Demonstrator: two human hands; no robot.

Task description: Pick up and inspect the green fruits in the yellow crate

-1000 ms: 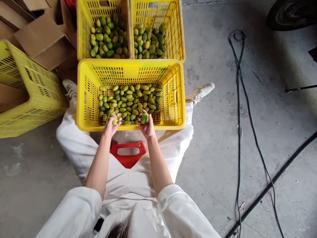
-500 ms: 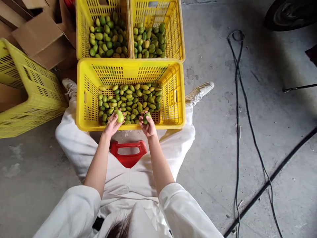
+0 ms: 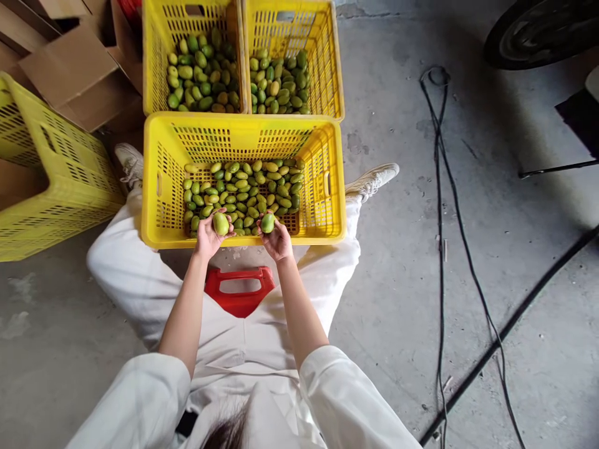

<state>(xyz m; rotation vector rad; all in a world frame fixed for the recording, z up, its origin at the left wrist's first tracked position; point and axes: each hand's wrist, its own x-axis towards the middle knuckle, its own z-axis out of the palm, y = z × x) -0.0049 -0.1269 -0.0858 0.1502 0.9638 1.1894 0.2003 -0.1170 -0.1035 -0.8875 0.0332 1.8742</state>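
Note:
My left hand (image 3: 208, 240) cradles a light green oval fruit (image 3: 221, 224), which looks like a small mango, in its curled fingers. A similar green fruit (image 3: 267, 222), slightly smaller, rests in the fingers of my right hand (image 3: 279, 244). Both hands are over the near rim of a yellow plastic crate (image 3: 322, 234), palms turned up and apart from each other. Below and beyond them, many green and yellowish fruits (image 3: 246, 186) cover much of the crate floor. The fingers are partly hidden behind the held fruits.
Two more yellow crates (image 3: 337, 68) with fruit adjoin the far side. Another yellow crate (image 3: 70, 193) stands tilted at left, near cardboard boxes (image 3: 70, 68). A red seat with a handle slot (image 3: 241, 304) is between my legs. Black cables (image 3: 452, 168) and a wheel (image 3: 538, 37) are on the right.
Both hands have turned their palms further upward, showing more of each fruit. They have drawn slightly nearer to me, and the view has shifted a little.

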